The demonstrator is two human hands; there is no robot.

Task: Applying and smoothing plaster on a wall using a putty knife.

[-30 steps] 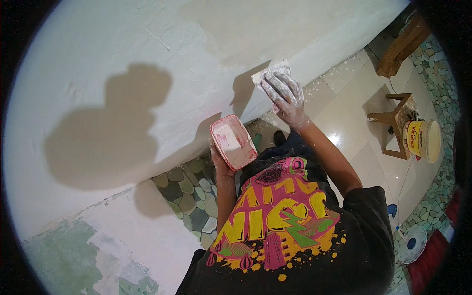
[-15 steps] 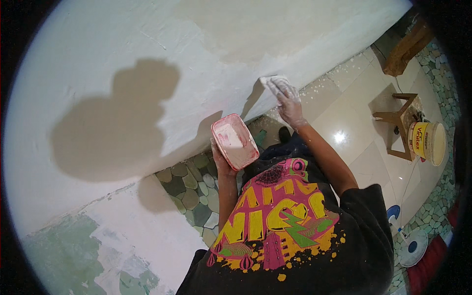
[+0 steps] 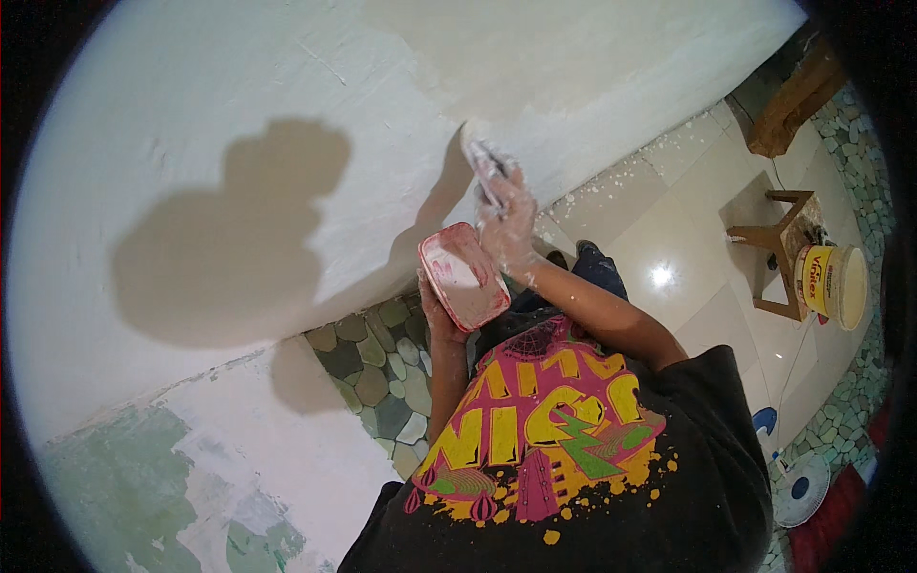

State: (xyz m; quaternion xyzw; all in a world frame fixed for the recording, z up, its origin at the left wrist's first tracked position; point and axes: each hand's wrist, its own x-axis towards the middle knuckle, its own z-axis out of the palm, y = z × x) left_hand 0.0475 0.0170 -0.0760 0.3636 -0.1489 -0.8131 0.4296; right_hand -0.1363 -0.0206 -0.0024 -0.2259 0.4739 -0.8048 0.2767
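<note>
My left hand holds a small rectangular plastic tub from the side, its rim red and its inside smeared with white paste. My right hand is closed on a flat pale pad, coated white like my fingers and seen nearly edge-on. The pad is at the white wall, just above and right of the tub; I cannot tell if it touches. A shadow falls beside it, and a damp-looking darker patch lies higher on the wall.
At right, a wooden stool stands beside a yellow-and-white bucket on tiles speckled white. A fan and a cable lie lower right, a wooden piece upper right. Pebble-patterned flooring and a patchy green-and-white surface are lower left.
My right hand, with the pad, first moved down slightly, then swung left and turned, ending closer to the tub. The tub has shifted slightly right, still in my left hand.
</note>
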